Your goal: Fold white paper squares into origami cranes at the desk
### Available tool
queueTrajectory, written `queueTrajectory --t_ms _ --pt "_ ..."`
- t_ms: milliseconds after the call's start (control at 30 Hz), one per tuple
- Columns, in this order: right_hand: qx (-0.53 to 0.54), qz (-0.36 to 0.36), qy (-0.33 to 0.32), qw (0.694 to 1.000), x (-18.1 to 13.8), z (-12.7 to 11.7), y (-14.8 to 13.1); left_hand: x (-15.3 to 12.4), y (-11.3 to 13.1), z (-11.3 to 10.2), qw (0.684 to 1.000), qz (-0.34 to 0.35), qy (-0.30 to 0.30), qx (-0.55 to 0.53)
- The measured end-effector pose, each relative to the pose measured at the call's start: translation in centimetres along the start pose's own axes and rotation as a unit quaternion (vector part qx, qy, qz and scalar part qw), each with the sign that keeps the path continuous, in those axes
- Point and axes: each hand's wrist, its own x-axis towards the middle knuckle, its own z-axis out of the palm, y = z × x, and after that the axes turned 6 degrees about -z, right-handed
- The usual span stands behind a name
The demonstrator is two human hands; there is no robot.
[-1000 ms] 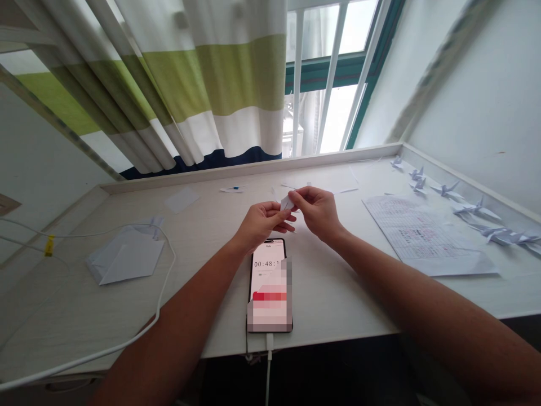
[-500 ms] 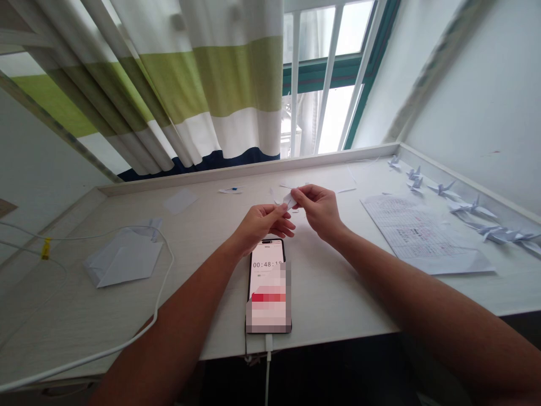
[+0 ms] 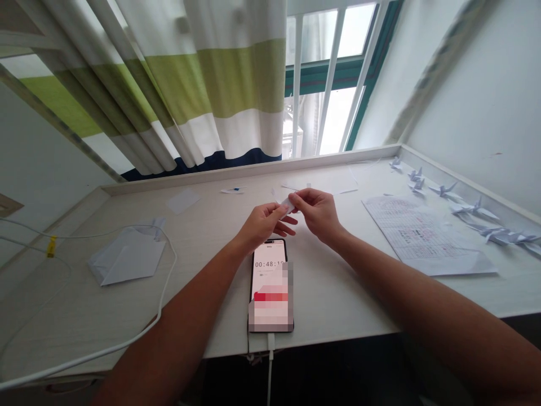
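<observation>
A small piece of folded white paper [image 3: 288,207] is held above the desk, pinched from both sides. My left hand [image 3: 265,221] grips its near left end between thumb and index finger, the other fingers stretched loosely below. On its far right end, my right hand [image 3: 316,210] pinches with thumb and curled fingers. Much of the paper is hidden by the fingertips, so its exact folds cannot be made out. Just below the hands lies a phone [image 3: 270,285] with a running timer on its screen and a cable plugged into its lower end.
Folded paper cranes [image 3: 477,208] line the right edge of the desk, beside a written sheet [image 3: 426,237]. At left lie white paper sheets [image 3: 131,259] and a looping white cable [image 3: 169,282]. Paper scraps [image 3: 232,190] are scattered behind my hands; a curtain [image 3: 236,84] hangs beyond.
The paper between my fingers has tilted and shows less of its face. My right hand has shifted slightly down. The whole view has moved a little.
</observation>
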Motion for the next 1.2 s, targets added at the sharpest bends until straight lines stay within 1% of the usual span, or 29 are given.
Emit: queueTrajectory --t_ms 133,300,400,500,600,633,700,767,1000,1200 --pt "0.014 0.023 -0.015 1.000 -0.09 0.05 -0.23 0.00 0.05 0.13 0.999 0.007 -0.023 -0.029" --pt "0.126 0.095 -0.014 0.987 0.12 -0.21 0.24 0.09 0.09 0.20 0.998 0.026 -0.041 -0.036" --pt "0.160 0.114 -0.026 0.980 0.22 -0.26 0.52 0.22 -0.02 0.34 0.998 0.033 -0.033 -0.036" --pt "0.143 0.121 -0.075 0.979 0.18 -0.25 0.54 0.26 -0.10 0.41 0.999 0.040 -0.008 -0.030" --pt "0.094 0.096 -0.127 0.983 0.01 -0.21 0.33 0.14 0.00 0.34 0.998 0.057 0.006 -0.017" --pt "0.079 0.081 -0.129 0.985 -0.06 -0.19 0.23 0.09 0.05 0.31 0.998 0.062 0.007 -0.012" --pt "0.058 0.056 -0.108 0.991 -0.15 -0.16 0.05 0.04 0.13 0.28 0.998 0.069 0.006 -0.005" --pt "0.054 0.048 -0.087 0.994 -0.19 -0.16 -0.10 0.07 0.13 0.31 0.998 0.068 0.006 -0.004" --pt "0.059 0.066 -0.051 0.995 -0.13 -0.40 -0.11 0.10 -0.14 0.32 0.998 0.052 -0.031 0.003" --pt "0.060 0.070 -0.053 0.994 -0.13 -0.33 -0.25 -0.03 -0.06 0.20 0.997 0.055 -0.025 0.038"
